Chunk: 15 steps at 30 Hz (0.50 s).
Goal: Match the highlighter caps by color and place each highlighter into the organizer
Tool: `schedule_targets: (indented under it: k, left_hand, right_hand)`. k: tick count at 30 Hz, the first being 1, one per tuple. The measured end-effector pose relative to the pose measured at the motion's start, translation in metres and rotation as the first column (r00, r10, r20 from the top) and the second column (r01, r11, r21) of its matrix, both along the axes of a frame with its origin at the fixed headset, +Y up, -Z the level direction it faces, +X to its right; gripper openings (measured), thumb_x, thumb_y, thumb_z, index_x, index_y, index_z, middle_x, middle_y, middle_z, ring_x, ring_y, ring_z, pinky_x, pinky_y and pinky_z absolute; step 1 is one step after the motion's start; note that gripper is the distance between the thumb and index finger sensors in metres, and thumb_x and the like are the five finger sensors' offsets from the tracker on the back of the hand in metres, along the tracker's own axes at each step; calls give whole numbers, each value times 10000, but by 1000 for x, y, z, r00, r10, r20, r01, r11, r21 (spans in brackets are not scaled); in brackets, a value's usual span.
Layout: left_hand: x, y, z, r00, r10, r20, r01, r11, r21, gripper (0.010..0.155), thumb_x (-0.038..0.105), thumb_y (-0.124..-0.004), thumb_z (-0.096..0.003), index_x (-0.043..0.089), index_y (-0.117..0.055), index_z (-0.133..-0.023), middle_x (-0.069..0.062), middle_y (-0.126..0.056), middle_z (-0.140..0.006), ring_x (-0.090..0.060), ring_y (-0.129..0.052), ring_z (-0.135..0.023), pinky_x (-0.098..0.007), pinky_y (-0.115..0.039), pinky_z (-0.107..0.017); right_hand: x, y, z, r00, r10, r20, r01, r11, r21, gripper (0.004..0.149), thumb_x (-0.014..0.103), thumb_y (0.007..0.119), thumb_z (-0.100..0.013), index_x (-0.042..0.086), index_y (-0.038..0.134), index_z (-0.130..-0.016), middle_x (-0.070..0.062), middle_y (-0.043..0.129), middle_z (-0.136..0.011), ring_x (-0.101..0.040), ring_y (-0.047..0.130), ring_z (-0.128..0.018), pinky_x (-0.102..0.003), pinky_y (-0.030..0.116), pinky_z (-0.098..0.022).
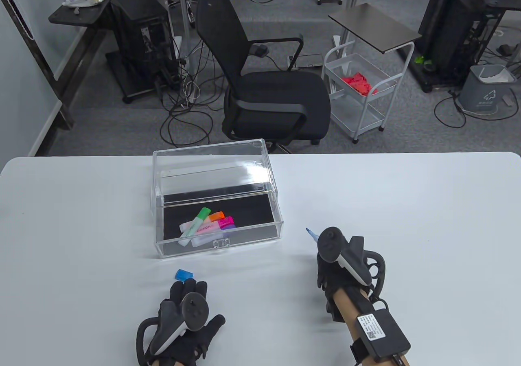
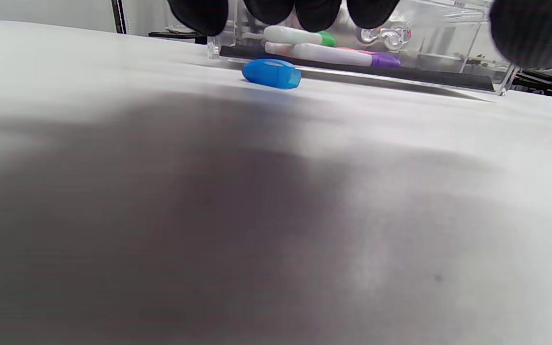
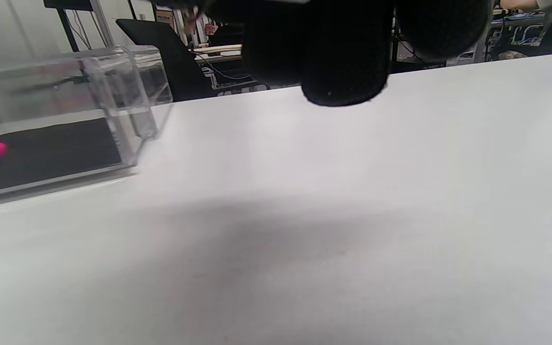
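A blue cap (image 1: 185, 275) (image 2: 272, 73) lies loose on the white table just in front of the clear organizer (image 1: 215, 203). My left hand (image 1: 189, 288) lies flat behind the cap with its fingers straight, the fingertips (image 2: 304, 9) just short of it. My right hand (image 1: 324, 270) is curled round an uncapped blue highlighter; only its blue tip (image 1: 311, 233) pokes out past the tracker. In the right wrist view the curled fingers (image 3: 343, 62) hide the pen. Several capped highlighters (image 1: 207, 227) (image 2: 319, 52) with green, orange, pink and purple caps lie in the organizer's tray.
The organizer's clear lid (image 1: 211, 166) stands open behind the black-lined tray (image 3: 46, 148). A black office chair (image 1: 268, 85) and a white cart (image 1: 362, 93) stand beyond the table's far edge. Bare white tabletop (image 1: 407, 203) stretches to the right of the organizer.
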<state>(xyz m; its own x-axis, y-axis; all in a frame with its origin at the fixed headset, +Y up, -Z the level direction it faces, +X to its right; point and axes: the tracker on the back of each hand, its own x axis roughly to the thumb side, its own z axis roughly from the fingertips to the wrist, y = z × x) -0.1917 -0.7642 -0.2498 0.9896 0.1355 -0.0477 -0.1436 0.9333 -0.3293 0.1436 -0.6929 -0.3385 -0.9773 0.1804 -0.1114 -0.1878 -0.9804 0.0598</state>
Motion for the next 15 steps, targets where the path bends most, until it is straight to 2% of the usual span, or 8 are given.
schedule_targets:
  k: [4,10,15]
  left_hand:
    - [-1,-3,0,1000,-24,10,24,1000,-4,895,789,-537,-400,395,-144,-1100,113,-101,-1193,-248,-136,-1173,-512,-339,-841]
    - [1,-1,0,999,-18,28,18,1000,7,894,788,-537,-400,396,-143,-1100,113,-99,-1193,-247,-134,-1173,-511,-338,-842]
    - [4,-2,0,999,-14,41,14,1000,9,895,788,-539,-399,396,-144,-1099,111,-98,-1192,-249,-133,-1172,-512,-337,-841]
  right_hand:
    - [-14,3,26,999,-38,-35,37,999,-38,524,344,710,-445,176,561,-918,-117,806,-815,-329,901,-658,-608,675,-558]
    - [-27,1,55,996,-60,-72,60,998,0,518,346,712,-446,187,565,-917,-107,808,-797,-321,893,-640,-598,674,-549]
    - [-39,-16,72,993,-47,-108,52,998,39,517,352,712,-445,193,569,-916,-101,810,-795,-317,891,-643,-593,675,-552]
